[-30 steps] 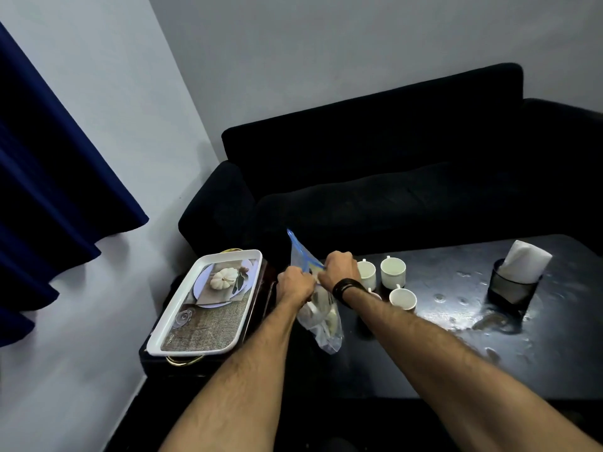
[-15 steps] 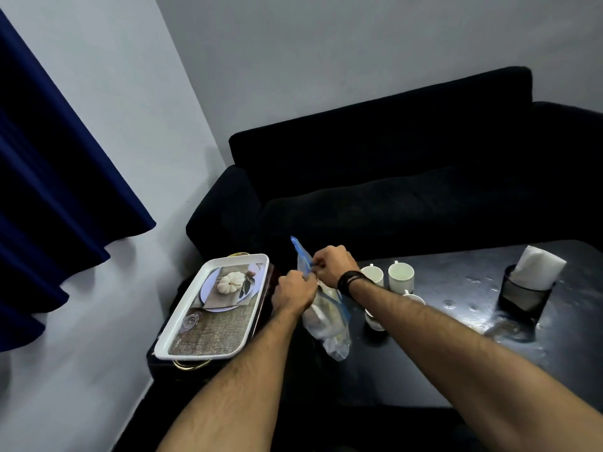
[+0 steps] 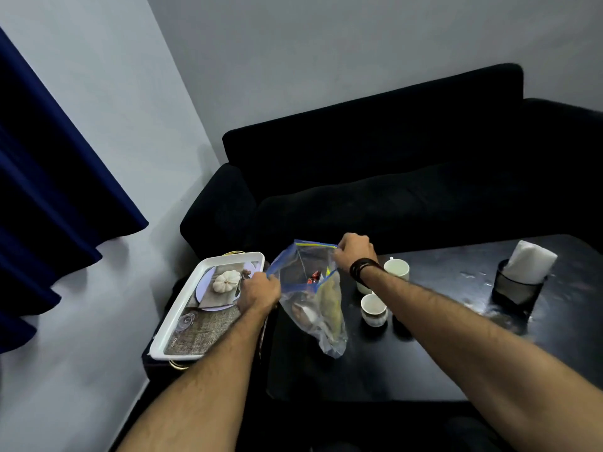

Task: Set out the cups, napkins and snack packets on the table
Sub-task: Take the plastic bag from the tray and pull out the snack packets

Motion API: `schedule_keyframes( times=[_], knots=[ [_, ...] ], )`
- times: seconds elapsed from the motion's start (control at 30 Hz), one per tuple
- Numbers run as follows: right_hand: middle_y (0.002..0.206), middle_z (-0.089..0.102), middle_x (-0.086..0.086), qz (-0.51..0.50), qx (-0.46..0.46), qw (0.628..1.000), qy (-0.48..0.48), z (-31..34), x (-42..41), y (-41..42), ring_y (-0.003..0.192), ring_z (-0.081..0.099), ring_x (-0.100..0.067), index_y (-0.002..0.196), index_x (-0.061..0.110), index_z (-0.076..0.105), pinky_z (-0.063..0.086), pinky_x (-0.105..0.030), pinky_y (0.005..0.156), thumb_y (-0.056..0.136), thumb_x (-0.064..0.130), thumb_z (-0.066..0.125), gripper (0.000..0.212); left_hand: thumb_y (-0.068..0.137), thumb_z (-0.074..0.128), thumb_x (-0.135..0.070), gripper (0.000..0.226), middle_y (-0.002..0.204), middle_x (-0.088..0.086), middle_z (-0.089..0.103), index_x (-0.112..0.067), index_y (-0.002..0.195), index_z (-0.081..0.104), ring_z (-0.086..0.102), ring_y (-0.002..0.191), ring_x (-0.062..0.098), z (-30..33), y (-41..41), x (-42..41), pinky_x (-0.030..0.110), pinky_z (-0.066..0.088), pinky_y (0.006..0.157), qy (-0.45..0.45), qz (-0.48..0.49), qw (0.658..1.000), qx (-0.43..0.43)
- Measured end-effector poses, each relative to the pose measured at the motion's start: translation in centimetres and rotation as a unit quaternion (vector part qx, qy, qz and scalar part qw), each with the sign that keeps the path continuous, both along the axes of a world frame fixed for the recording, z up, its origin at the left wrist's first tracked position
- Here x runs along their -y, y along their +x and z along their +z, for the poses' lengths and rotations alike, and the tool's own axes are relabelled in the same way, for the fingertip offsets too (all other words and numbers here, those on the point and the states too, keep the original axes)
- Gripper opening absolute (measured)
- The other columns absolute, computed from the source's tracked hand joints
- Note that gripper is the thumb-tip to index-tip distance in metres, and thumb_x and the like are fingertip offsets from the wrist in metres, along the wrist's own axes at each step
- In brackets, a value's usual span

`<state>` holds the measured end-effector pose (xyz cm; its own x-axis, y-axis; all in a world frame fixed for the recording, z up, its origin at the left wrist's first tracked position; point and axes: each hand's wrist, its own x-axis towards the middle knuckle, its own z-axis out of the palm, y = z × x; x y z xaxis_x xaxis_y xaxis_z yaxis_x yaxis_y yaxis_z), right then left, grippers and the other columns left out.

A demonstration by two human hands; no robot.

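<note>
over the left end of the dark table [image 3: 424, 353], both hands hold a clear zip-top plastic bag with a blue seal strip [image 3: 313, 298] by its mouth.

no writing is readable anywhere. the left hand [image 3: 259, 293] pinches the near-left edge of the mouth, the right hand [image 3: 354, 251] the far-right corner; the mouth, nearly closed half a second ago, is now pulled wide. a red packet [image 3: 315, 277] and yellowish snack packets [image 3: 331, 305] show inside. three white ceramic cups [image 3: 373, 309] stand just right of the bag, white napkins in a black mesh holder [image 3: 518, 282] further right, and a white rectangular tray with a printed pumpkin picture [image 3: 208, 305] sits left of the table.
</note>
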<state>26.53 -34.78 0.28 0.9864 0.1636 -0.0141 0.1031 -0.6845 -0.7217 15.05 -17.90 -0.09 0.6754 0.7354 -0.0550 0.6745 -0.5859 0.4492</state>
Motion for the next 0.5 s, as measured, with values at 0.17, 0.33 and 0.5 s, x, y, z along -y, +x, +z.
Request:
schedule_keyframes(
  times=[0.17,0.33,0.5],
  knots=[
    [0.113,0.063,-0.013,0.108,-0.11,0.988,-0.024,0.1,-1.8,-1.9,0.084,0.071,-0.028,0.113,0.009,0.05,0.06,-0.031,0.06,0.072,0.02,0.077,0.05,0.083,0.053,-0.037,0.04,0.106,0.015,0.071,-0.009,0.108,0.065,0.07,0.095,0.033,0.4,0.7,2.0,0.037,0.056,0.086,-0.052,-0.04,0.998,-0.001],
    [0.125,0.058,-0.018,0.075,-0.038,0.995,-0.06,-0.3,-0.2,-1.2,0.115,0.06,-0.038,0.122,0.009,0.049,0.052,-0.038,0.088,0.083,0.018,0.065,0.043,0.081,0.062,-0.02,0.046,0.117,0.021,0.063,-0.001,0.121,0.052,0.063,0.109,0.036,0.5,0.6,1.5,0.033,0.052,0.083,-0.084,-0.049,0.995,-0.009],
    [0.127,0.055,-0.019,0.047,-0.015,0.994,-0.094,-0.5,1.8,-0.6,0.119,0.056,-0.039,0.123,0.009,0.046,0.05,-0.04,0.09,0.084,0.009,0.063,0.043,0.079,0.061,-0.016,0.04,0.114,0.019,0.063,-0.001,0.116,0.057,0.059,0.1,0.031,0.5,0.5,0.8,0.029,0.039,0.069,-0.07,-0.061,0.996,-0.006]
  ],
)
